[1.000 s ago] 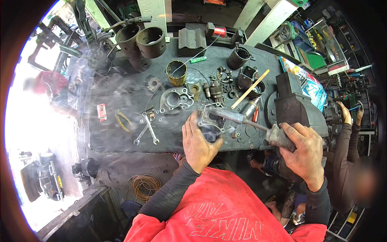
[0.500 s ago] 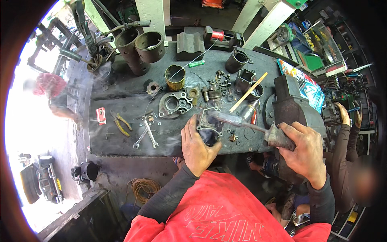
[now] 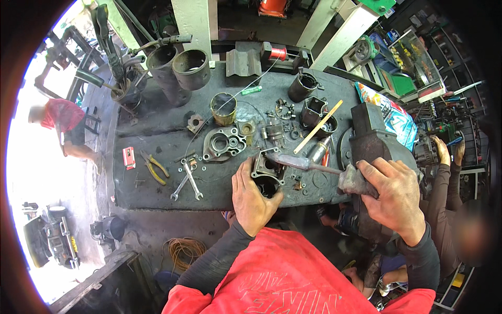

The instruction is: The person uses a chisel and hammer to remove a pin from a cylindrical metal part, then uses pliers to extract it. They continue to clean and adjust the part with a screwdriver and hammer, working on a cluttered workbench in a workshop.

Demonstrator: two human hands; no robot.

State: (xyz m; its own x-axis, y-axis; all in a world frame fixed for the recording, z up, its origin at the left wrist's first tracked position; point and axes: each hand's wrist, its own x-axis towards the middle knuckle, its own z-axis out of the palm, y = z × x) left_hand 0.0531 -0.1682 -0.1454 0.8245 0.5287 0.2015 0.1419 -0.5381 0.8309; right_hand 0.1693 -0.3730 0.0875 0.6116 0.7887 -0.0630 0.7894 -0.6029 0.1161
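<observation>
My left hand point(image 3: 253, 201) is wrapped round a small metal housing point(image 3: 277, 181) with two openings, holding it over the bench's near edge. In my right hand point(image 3: 393, 194) is a long tool point(image 3: 294, 161) with a thick grey metal head, a thin shaft and a grey, lumpy handle. Its head lies across the upper rim of the housing, close to or touching it. Just beyond the housing lie a cast metal cover plate point(image 3: 224, 144) with round holes and a toothed gear shaft point(image 3: 274, 132). Small nuts and washers are scattered around.
Two crossed spanners point(image 3: 187, 180) and yellow-handled pliers point(image 3: 155, 167) lie left. Beyond stand a tin can point(image 3: 224, 110) and metal cylinders point(image 3: 191, 69). A wooden stick point(image 3: 318, 127) rests on cups. A heavy machine block point(image 3: 379, 136) stands right, near another person's hands point(image 3: 444, 150).
The housing in my left hand has tilted, so its openings show more. The tool's head has shifted slightly left with it. Haze over the bench has thinned. The person at far left has moved.
</observation>
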